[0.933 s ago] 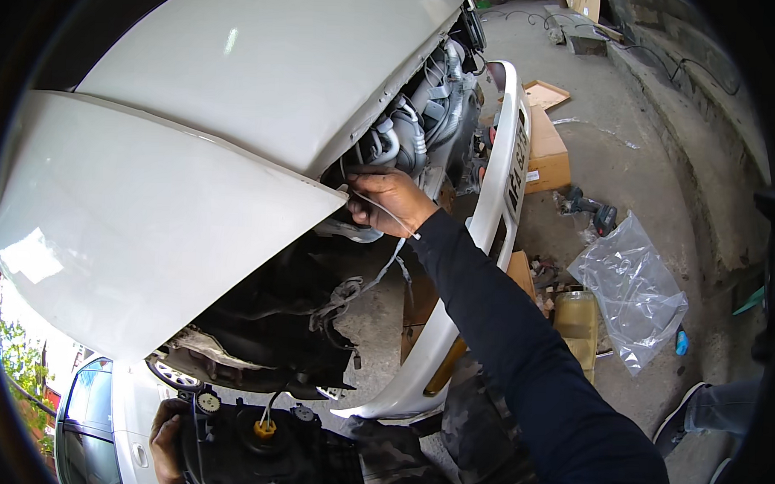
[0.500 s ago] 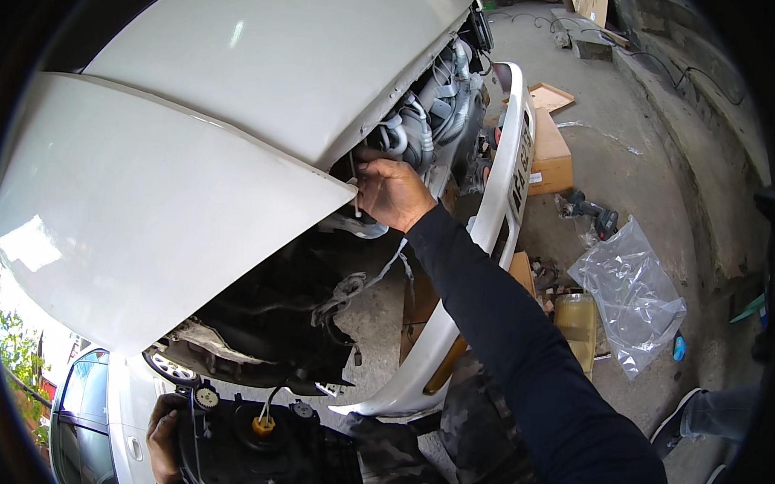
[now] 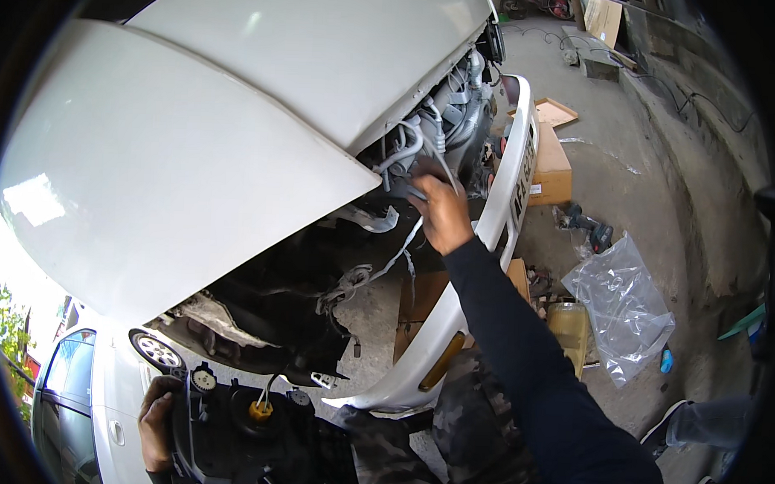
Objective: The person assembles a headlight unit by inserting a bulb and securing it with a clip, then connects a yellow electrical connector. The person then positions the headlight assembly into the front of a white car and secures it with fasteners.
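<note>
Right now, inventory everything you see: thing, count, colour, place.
Body panels: two, white, upper left
Pipes: several, silvery, below panels
Bumper: one, white, centre
Boxes: several, brown, around bumper
Power tool: one, dark, right
Plastic bag: one, clear, right floor
Shoes: two, dark, lower right
Parked car: one, white, lower left
Lamp housing: one, black, lower edge
Connector: one, yellow, on housing
Strip: one, white, near pipes
Left hand: one, bare, gripping housing
Right hand: one, bare, beside pipes

From the person's head, near and above the right hand point(image 3: 446, 214), the one fisheye view looks down across the concrete floor point(image 3: 624, 195) to its right edge.
</note>
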Demonstrator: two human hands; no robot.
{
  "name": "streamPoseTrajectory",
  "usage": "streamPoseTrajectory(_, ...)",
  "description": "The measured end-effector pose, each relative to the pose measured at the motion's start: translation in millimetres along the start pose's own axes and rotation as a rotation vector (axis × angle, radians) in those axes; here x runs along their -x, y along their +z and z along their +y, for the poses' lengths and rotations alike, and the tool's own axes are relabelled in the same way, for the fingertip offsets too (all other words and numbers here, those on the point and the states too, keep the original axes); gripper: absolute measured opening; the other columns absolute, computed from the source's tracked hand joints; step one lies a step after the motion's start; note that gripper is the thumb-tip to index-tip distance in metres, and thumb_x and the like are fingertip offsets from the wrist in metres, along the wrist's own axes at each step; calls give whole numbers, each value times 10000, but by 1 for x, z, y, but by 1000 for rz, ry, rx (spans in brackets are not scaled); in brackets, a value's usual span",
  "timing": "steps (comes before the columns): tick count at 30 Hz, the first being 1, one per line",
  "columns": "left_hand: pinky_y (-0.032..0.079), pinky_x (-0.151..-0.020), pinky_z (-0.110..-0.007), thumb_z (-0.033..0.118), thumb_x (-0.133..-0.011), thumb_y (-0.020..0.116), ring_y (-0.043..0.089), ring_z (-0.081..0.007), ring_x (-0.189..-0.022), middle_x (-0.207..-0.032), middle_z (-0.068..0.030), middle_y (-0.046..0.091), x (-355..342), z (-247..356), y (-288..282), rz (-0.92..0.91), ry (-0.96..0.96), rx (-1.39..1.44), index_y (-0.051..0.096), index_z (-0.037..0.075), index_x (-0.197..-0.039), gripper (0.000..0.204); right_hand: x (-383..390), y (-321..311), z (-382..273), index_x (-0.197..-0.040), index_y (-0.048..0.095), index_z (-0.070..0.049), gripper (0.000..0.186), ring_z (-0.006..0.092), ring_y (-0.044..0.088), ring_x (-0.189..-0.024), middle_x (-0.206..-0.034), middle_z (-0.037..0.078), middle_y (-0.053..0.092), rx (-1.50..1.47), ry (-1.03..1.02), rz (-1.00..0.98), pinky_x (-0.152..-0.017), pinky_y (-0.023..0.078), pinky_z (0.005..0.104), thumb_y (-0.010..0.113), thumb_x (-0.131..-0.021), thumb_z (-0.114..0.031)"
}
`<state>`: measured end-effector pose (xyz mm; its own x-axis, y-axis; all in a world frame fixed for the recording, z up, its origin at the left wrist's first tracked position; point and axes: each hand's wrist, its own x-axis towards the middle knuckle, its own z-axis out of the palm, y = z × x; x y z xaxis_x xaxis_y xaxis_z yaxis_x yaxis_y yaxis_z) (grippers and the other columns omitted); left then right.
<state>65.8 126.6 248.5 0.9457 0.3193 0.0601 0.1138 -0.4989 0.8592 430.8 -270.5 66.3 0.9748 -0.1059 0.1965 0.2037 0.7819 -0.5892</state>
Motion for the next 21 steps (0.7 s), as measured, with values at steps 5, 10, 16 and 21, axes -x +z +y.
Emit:
streamPoseTrajectory(5,409,-1016,-279,212,-943,513,576,-166,-1070,-1106,-67,646,0,-1,1,-2,20,-5,652,1,-1181,347,110,-57,27,-1346,675,-55,340,158,704,-960,-1140,38,715,232,243,87,-895,586,334,677,-1006,-79)
streamPoseTrajectory(10,429,-1080,-294,196,-1009,501,621,-207,-1179,-1233,-104,672,8,8,5,10,68,-92,670,-25,-1214,345,241,-68,36,-1307,704,-22,274,94,663,-914,-1050,-4,725,489,530,-506,-858,567,284,693,-1087,-184)
streamPoseTrajectory(16,450,-1125,-329,113,-1021,463,657,-270,-1232,-1237,-169,692,30,12,8,27,342,-464,668,-74,-1194,328,343,-52,39,-1607,424,-51,752,237,660,-1202,-1384,146,627,608,903,-967,-1043,537,366,742,-1048,-440)
streamPoseTrajectory(21,538,-1055,-364,28,-926,592,701,-334,-1183,-1247,-199,705,26,12,4,-49,738,-644,706,-97,-1187,311,404,-17,53,-1658,263,3,1148,487,528,-1446,-1652,339,370,1178,364,-1148,-1235,429,478,897,-852,-512)
